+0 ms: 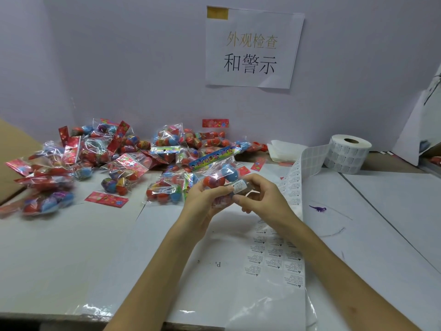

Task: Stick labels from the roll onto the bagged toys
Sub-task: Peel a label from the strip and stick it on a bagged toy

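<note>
My left hand [205, 199] grips a clear bag of red and blue toy eggs [218, 174] from below, held above the middle of the table. My right hand [256, 194] holds the same bag from the right, its thumb pressing a small white warning label [239, 187] onto the plastic. The label roll [346, 154] stands at the back right, and its strip of labels [286, 254] runs down the table under my right forearm. A pile of bagged toys [107, 161] covers the back left.
A printed paper sign [253, 47] hangs on the back wall. Loose red header cards [106, 199] lie near the pile. A small purple dinosaur figure [318, 208] lies to the right of the strip. Cardboard [14, 151] sits at the far left.
</note>
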A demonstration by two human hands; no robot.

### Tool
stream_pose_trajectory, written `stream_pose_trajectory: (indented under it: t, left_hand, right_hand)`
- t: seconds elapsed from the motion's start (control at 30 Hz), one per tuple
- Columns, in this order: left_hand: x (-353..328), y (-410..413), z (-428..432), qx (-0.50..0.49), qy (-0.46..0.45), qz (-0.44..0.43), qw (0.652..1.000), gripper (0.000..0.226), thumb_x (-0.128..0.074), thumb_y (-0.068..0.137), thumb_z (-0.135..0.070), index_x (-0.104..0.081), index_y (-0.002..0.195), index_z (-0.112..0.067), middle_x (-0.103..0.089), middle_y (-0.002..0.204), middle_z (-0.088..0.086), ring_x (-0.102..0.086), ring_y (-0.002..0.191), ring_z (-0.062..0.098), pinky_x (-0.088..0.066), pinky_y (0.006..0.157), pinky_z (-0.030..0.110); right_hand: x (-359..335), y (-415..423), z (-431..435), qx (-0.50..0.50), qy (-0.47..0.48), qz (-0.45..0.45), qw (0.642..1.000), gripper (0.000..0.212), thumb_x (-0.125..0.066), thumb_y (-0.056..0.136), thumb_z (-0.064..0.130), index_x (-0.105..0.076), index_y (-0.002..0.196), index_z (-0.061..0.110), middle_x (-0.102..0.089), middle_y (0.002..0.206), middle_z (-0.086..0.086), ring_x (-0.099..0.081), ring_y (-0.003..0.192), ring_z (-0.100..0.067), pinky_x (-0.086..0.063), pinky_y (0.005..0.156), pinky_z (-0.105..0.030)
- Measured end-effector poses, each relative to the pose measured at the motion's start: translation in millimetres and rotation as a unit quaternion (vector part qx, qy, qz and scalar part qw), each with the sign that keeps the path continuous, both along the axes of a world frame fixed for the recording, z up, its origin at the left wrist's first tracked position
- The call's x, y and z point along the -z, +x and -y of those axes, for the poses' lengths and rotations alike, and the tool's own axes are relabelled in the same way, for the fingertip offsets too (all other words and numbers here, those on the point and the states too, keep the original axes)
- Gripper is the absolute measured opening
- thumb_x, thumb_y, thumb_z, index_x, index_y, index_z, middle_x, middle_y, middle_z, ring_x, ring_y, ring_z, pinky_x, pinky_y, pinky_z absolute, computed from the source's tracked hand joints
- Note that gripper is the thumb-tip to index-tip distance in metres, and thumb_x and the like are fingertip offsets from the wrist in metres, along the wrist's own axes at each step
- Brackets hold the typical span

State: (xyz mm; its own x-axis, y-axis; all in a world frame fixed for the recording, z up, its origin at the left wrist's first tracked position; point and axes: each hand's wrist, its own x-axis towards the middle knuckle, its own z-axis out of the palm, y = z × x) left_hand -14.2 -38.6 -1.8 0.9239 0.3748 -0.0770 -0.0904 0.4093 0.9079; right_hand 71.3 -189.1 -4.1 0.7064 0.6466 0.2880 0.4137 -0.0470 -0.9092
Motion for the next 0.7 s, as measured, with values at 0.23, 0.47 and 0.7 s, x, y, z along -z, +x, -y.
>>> stream_pose_trajectory:
  t: [0.23,0.47,0.7]
  left_hand:
    - [-0.8,-0.6,0.3,0.010,0.005,0.002,1.000,0.046,-0.076,0.084,-0.004,-0.063,0.128,0.000,-0.074,0.115,0.018,-0.074,0.103,0.029,-0.061,0.083,0.032]
    - [0.3,1.1,1.1,0.000,0.014,-0.012,1.000,0.044,-0.078,0.083,-0.004,-0.064,0.124,-0.002,-0.073,0.116,0.019,-0.073,0.102,0.030,-0.061,0.083,0.033]
    - [1.3,2.0,1.4,-0.002,0.029,-0.019,0.999,0.043,-0.081,0.080,-0.003,-0.065,0.119,-0.005,-0.074,0.110,0.016,-0.076,0.094,0.027,-0.062,0.077,0.032]
  right_hand:
    - [-1.9,1.0,0.9,0.021,0.012,-0.001,1.000,0.019,-0.071,0.094,0.028,-0.068,0.107,0.015,-0.067,0.078,0.006,-0.066,0.064,-0.017,-0.059,0.067,-0.036]
    - [-5.5,2.1,2.4,0.019,0.026,-0.053,0.998,0.022,-0.054,0.104,0.023,-0.068,0.103,0.006,-0.071,0.078,-0.005,-0.066,0.065,-0.019,-0.057,0.066,-0.033]
    - [-4.9,3.3,2.5,0.028,0.036,-0.079,0.996,0.021,-0.054,0.104,0.018,-0.068,0.098,0.004,-0.071,0.078,-0.010,-0.067,0.068,-0.024,-0.058,0.067,-0.039]
